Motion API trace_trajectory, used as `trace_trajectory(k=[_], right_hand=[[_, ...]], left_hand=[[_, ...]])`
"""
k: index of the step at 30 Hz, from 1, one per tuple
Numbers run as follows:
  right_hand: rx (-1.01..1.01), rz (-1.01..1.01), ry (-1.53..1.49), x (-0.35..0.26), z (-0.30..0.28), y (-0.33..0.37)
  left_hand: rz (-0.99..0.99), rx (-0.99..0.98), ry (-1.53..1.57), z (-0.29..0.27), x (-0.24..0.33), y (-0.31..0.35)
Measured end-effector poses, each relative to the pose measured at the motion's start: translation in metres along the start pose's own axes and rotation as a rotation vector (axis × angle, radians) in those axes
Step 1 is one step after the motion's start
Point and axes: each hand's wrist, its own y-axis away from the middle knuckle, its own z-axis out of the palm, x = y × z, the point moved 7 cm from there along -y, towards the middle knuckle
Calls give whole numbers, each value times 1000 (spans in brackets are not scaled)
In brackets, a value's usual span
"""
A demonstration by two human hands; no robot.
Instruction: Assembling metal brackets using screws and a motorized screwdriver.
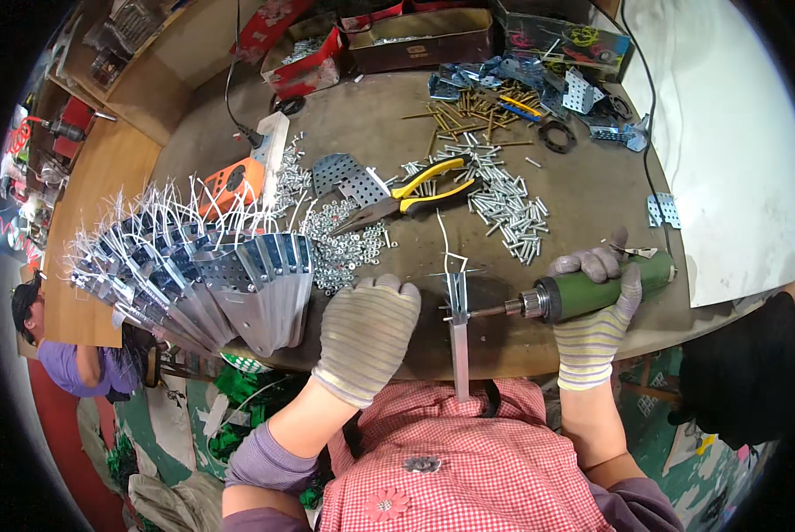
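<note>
Bracket (458, 328), a narrow metal strip, stands on edge at the near rim of the round table (592, 191), right in front of the seated person, its lower end hanging past the rim toward a red checked shirt (468, 461). A white wire (449, 248) loops up from its top. The left hand (366, 332), in a striped work glove, is curled down on the tabletop just left of the strip; whether its fingertips pinch the metal I cannot tell from here. The right hand (597, 310), gloved the same way, is wrapped tight around a green driver (592, 288), which lies level with its bit meeting the strip from the right.

To the left, a fan of finished brackets (202, 275) with white wires sticking up leans over the table edge. Behind the hands lies a heap of small nuts (348, 244), then yellow-handled pliers (415, 197) and a scatter of silver screws (508, 204). Farther back are brass screws (473, 106), more perforated plates (539, 75) and a red box (304, 62). Another person (69, 355) sits low at the far left.
</note>
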Motion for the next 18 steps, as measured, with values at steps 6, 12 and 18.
trace_trajectory(k=[6, 12, 18], right_hand=[[30, -27, 10, -4, -5, -1], [30, -3, 16, -1, -1, -1], [48, -6, -20, 1, -3, 0]], left_hand=[[15, 176, 584, -10, -14, 0], [-426, 336, 1631, 20, 2, 28], [-368, 423, 1366, 12, 0, 27]])
